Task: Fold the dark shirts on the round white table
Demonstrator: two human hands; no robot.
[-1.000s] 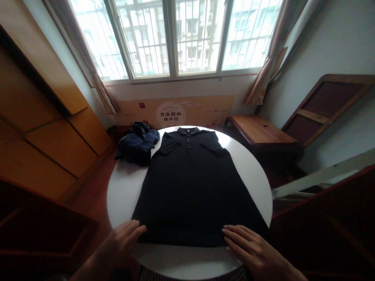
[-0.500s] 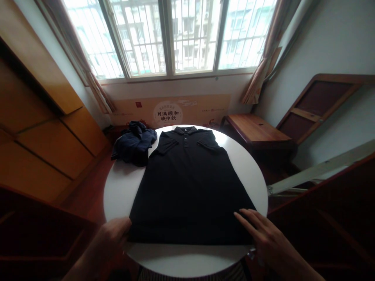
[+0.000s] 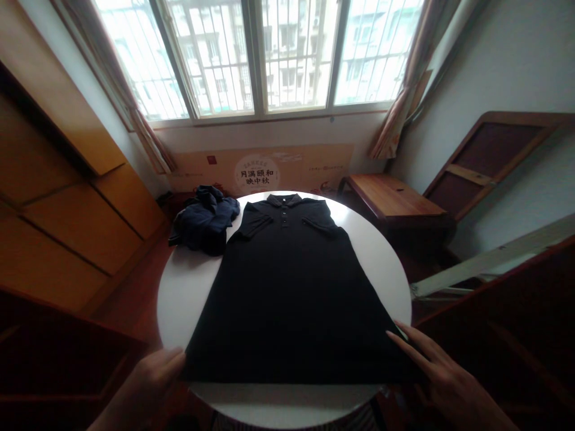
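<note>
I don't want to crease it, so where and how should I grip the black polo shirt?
Likely the two bottom corners of the black polo shirt, from the near side: it lies flat, collar farthest away, wide hem nearest, its corners at the left hand and right hand.

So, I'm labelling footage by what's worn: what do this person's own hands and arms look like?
The left hand and right hand are ungloved, with slender fingers and no rings that I can make out. No sleeve, watch or bracelet shows on the visible forearms; dim light hides finer detail.
</note>
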